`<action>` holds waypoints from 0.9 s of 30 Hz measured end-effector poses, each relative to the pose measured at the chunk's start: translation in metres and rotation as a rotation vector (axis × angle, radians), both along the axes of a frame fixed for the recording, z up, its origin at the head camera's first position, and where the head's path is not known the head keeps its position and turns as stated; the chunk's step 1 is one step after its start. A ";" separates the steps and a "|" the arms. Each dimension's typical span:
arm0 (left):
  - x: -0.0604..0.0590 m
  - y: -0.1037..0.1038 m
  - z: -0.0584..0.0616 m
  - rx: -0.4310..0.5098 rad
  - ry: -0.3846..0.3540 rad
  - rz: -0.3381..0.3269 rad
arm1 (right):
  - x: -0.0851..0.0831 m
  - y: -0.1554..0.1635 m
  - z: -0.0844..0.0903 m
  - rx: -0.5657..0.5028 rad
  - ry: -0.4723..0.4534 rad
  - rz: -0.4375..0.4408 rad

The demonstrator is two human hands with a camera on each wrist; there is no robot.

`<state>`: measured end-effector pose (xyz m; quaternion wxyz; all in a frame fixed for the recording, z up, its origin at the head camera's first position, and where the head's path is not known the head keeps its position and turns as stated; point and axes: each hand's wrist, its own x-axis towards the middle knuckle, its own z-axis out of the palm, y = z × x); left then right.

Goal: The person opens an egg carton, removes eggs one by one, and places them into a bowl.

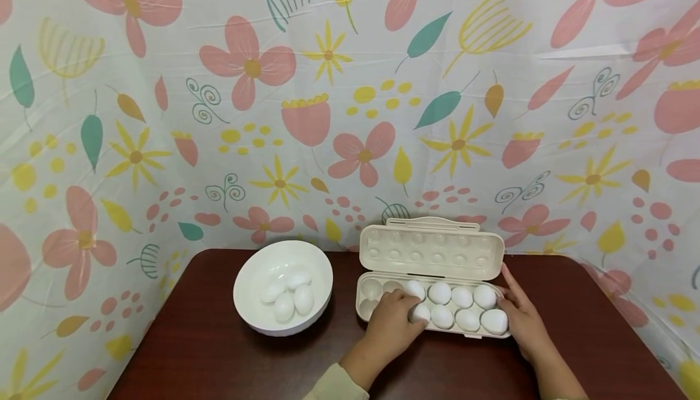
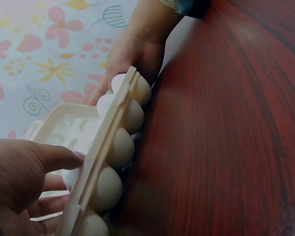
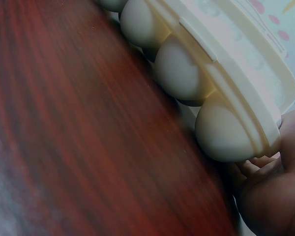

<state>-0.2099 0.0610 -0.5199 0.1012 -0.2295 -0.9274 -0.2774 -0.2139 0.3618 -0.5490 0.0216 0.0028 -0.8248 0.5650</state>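
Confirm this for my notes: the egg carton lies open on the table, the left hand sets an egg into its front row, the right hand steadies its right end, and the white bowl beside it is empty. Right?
Not quite. The white bowl is not empty: the head view shows four eggs in it. The rest stands: the egg carton lies open, the left hand sets an egg into its front row, and the right hand steadies its right end.

Left hand (image 1: 391, 327) seemingly pinches egg (image 1: 420, 313) in carton (image 1: 367, 309); right hand (image 1: 522, 318) steadies it.
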 end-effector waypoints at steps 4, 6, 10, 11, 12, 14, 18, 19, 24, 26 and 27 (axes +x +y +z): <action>0.001 0.000 0.000 -0.004 -0.006 0.004 | 0.000 0.000 -0.001 0.010 -0.010 0.001; 0.001 0.000 0.000 -0.005 -0.004 0.003 | 0.000 0.001 -0.002 0.018 -0.009 0.000; 0.000 0.000 0.000 -0.019 0.007 -0.007 | -0.001 0.000 -0.001 0.032 0.000 0.003; 0.000 0.000 -0.001 -0.022 0.010 -0.011 | -0.001 0.000 0.000 0.029 0.003 0.003; 0.000 0.000 -0.001 -0.027 0.011 -0.013 | 0.000 0.000 0.001 0.026 0.006 0.004; -0.001 -0.001 -0.001 -0.033 0.011 -0.017 | 0.000 0.001 0.002 0.022 0.007 0.008; -0.001 -0.002 0.000 -0.037 0.006 -0.017 | 0.000 0.001 0.002 0.026 0.011 0.013; -0.001 -0.002 0.000 -0.037 0.004 -0.016 | 0.000 0.001 0.002 0.027 0.011 0.015; -0.001 -0.002 0.001 -0.021 -0.007 -0.016 | -0.001 0.001 0.001 0.024 0.001 0.016; -0.001 -0.002 0.001 -0.007 -0.014 -0.021 | 0.000 0.001 0.000 0.026 -0.002 0.014; -0.001 -0.002 0.002 -0.001 -0.016 -0.024 | 0.000 0.001 0.000 0.027 -0.001 0.013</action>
